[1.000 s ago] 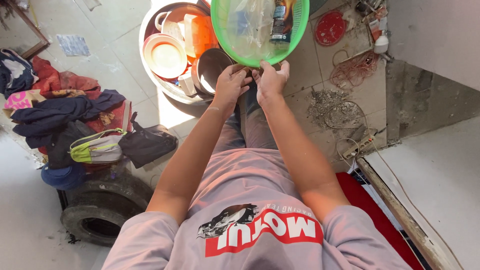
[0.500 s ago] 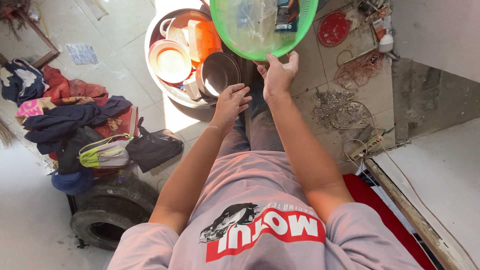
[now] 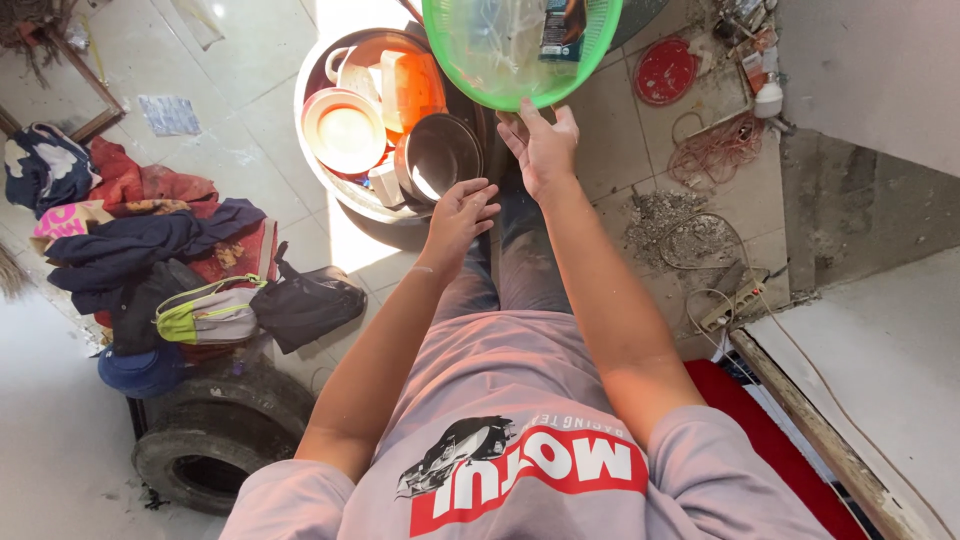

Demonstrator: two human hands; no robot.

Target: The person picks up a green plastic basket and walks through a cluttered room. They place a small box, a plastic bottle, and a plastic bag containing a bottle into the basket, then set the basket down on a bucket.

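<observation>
So the right hand (image 3: pixel 543 150) is propping up the green basket (image 3: pixel 520 50) from underneath, fingers spread against its rim. The left hand (image 3: pixel 458 215) hangs loose, holding nothing, just above the metal basin (image 3: pixel 320 150) of dishes. Guessing that free hand needs a second grip.

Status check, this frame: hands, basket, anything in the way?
Right hand grips green basket at its near rim. Left hand open, empty, beside metal pot in basin. Nothing between hands.
</observation>
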